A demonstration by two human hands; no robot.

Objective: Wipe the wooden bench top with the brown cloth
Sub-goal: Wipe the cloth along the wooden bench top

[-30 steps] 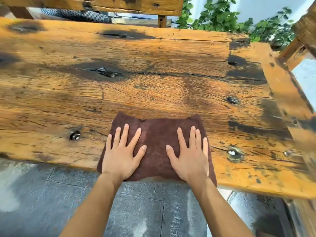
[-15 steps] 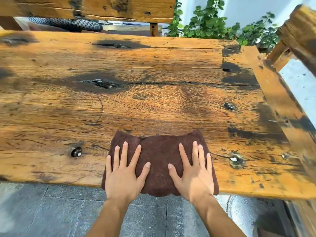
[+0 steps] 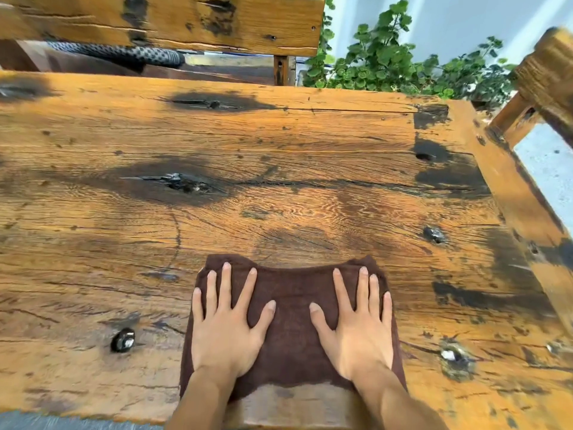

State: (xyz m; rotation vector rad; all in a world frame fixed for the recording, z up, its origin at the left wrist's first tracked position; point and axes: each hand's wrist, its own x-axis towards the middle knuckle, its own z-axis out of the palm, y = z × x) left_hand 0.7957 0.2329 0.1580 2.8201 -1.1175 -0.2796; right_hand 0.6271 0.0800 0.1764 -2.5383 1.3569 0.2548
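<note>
A brown cloth (image 3: pixel 290 330) lies spread flat on the wooden bench top (image 3: pixel 279 187), near its front edge. My left hand (image 3: pixel 226 324) presses flat on the cloth's left half with fingers spread. My right hand (image 3: pixel 356 327) presses flat on the right half, fingers apart too. Both palms cover much of the cloth. The bench top is orange-brown wood with dark stains, cracks and knots.
Metal bolt heads (image 3: pixel 123 340) (image 3: pixel 455 356) (image 3: pixel 434 234) stick out of the planks near the cloth. A wooden backrest beam (image 3: pixel 186 20) runs along the far side. A raised armrest (image 3: pixel 545 82) stands at the right. Green plants (image 3: pixel 387 66) grow behind the bench.
Both hands have pushed the cloth away from the front edge, further onto the bench top. The cloth no longer hangs over the edge, and the view has moved closer.
</note>
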